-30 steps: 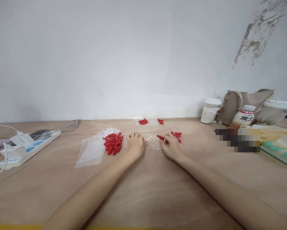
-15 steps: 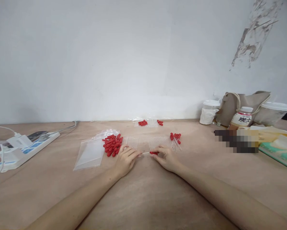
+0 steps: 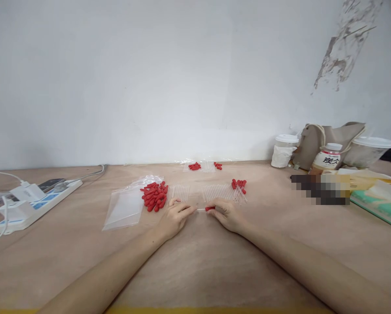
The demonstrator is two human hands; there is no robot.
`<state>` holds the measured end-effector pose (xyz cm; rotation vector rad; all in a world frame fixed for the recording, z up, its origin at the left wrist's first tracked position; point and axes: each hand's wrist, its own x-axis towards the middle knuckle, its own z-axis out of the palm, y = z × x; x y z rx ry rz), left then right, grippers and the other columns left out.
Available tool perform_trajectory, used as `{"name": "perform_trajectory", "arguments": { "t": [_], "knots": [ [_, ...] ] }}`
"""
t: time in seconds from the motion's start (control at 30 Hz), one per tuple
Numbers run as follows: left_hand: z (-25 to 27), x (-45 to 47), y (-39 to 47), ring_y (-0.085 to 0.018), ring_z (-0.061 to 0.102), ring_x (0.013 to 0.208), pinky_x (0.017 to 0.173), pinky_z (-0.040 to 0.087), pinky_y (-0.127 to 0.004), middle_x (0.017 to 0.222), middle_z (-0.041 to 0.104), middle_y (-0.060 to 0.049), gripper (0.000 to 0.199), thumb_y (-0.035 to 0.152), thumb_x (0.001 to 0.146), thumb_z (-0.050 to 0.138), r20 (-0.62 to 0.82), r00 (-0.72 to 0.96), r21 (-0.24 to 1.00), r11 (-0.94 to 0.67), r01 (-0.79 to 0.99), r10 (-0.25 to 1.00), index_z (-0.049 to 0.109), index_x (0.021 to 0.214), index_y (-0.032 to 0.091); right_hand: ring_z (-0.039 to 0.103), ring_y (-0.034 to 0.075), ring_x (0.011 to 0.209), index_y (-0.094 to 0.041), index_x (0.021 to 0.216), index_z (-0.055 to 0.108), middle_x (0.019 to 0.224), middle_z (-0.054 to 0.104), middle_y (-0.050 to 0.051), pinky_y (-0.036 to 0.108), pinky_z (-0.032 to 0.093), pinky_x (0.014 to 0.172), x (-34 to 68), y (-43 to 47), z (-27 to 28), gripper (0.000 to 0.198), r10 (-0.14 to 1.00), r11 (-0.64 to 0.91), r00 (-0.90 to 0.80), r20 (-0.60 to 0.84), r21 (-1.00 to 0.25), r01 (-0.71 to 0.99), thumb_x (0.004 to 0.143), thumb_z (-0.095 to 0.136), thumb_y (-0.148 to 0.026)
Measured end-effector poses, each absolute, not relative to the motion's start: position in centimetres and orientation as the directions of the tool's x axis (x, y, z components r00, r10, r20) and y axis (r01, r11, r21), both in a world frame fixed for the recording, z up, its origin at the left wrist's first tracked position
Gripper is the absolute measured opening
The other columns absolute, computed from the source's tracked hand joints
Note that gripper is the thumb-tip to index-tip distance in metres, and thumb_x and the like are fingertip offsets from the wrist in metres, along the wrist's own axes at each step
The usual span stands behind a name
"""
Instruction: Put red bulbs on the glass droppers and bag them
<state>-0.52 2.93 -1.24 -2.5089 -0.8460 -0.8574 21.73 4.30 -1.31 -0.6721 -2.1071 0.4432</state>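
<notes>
My left hand (image 3: 174,218) pinches a thin glass dropper tube (image 3: 201,209) that points to the right. A red rubber bulb (image 3: 210,208) is gripped between the thumb and fingers of my right hand (image 3: 228,214). The tube's tip meets the bulb's open end; how deep it sits I cannot make out. Beside my left hand lies a heap of red rubber bulbs (image 3: 154,196). Glass tubes lie in a left row (image 3: 179,192) and a right row (image 3: 217,192) behind my hands. Bulbs with tubes on them (image 3: 239,187) are piled past my right hand.
Clear plastic bags (image 3: 123,209) lie left of the heap. Bagged red bulbs (image 3: 194,166) rest by the wall. A power strip (image 3: 38,207) is at the left; at the right stand a lidded cup (image 3: 283,152), a bottle (image 3: 328,159), a grey bag (image 3: 308,146) and a tissue pack (image 3: 378,200).
My left hand has shifted slightly right, closer to my right hand, so less of the tube shows between them. The red bulb has turned a little in my right fingers.
</notes>
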Motion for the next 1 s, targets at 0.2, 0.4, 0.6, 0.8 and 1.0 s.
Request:
{"name": "perform_trajectory", "arguments": {
  "t": [0.2, 0.4, 0.6, 0.8, 1.0],
  "knots": [
    [-1.6, -0.6, 3.2, -0.014, 0.054, 0.072, 0.075, 0.036, -0.034, 0.082, 0.062, -0.006, 0.031, 0.004, 0.081, 0.039, 0.642, 0.674, -0.155, -0.798, 0.582, 0.367, 0.056, 0.103, 0.017, 0.056, 0.013, 0.070, -0.018, 0.080, 0.060, 0.074, 0.062, 0.003, 0.026, 0.044, 0.065, 21.9, 4.5, -1.7, 0.011, 0.576, 0.815, -0.511, 0.638, -0.491, 0.307, 0.080, 0.050, -0.024],
    [-1.5, -0.3, 3.0, -0.014, 0.053, 0.071, 0.074, 0.036, -0.034, 0.081, 0.062, -0.005, 0.030, 0.004, 0.080, 0.040, 0.659, 0.658, -0.153, -0.792, 0.592, 0.365, 0.055, 0.101, 0.017, 0.055, 0.013, 0.069, -0.018, 0.080, 0.060, 0.073, 0.061, 0.003, 0.025, 0.043, 0.064, 21.9, 4.5, -2.0, 0.011, 0.542, 0.840, -0.509, 0.669, -0.427, 0.334, 0.080, 0.051, -0.025],
    [-1.4, 0.3, 2.5, -0.015, 0.054, 0.070, 0.075, 0.037, -0.035, 0.079, 0.062, -0.005, 0.029, 0.005, 0.081, 0.038, 0.654, 0.649, -0.137, -0.783, 0.607, 0.389, 0.056, 0.100, 0.017, 0.054, 0.013, 0.068, -0.018, 0.081, 0.060, 0.071, 0.060, 0.003, 0.025, 0.042, 0.063, 21.9, 4.4, -2.0, 0.013, 0.510, 0.858, -0.528, 0.679, -0.363, 0.363, 0.080, 0.050, -0.027],
    [-1.5, 0.6, 2.4, -0.014, 0.054, 0.070, 0.077, 0.037, -0.035, 0.079, 0.063, -0.005, 0.028, 0.005, 0.080, 0.038, 0.661, 0.639, -0.089, -0.804, 0.587, 0.393, 0.058, 0.095, 0.017, 0.052, 0.013, 0.070, -0.018, 0.080, 0.059, 0.072, 0.060, 0.003, 0.026, 0.040, 0.066, 21.8, 4.3, -2.0, 0.011, 0.501, 0.863, -0.562, 0.659, -0.327, 0.386, 0.079, 0.052, -0.026],
    [-1.4, 1.2, 2.1, -0.014, 0.055, 0.070, 0.078, 0.037, -0.036, 0.078, 0.063, -0.005, 0.025, 0.007, 0.082, 0.040, 0.659, 0.613, -0.013, -0.808, 0.589, 0.436, 0.058, 0.097, 0.017, 0.051, 0.013, 0.068, -0.018, 0.078, 0.058, 0.070, 0.060, 0.002, 0.028, 0.038, 0.068, 21.5, 4.2, -2.1, 0.011, 0.518, 0.850, -0.548, 0.657, -0.320, 0.419, 0.079, 0.052, -0.027]
  ]
}}
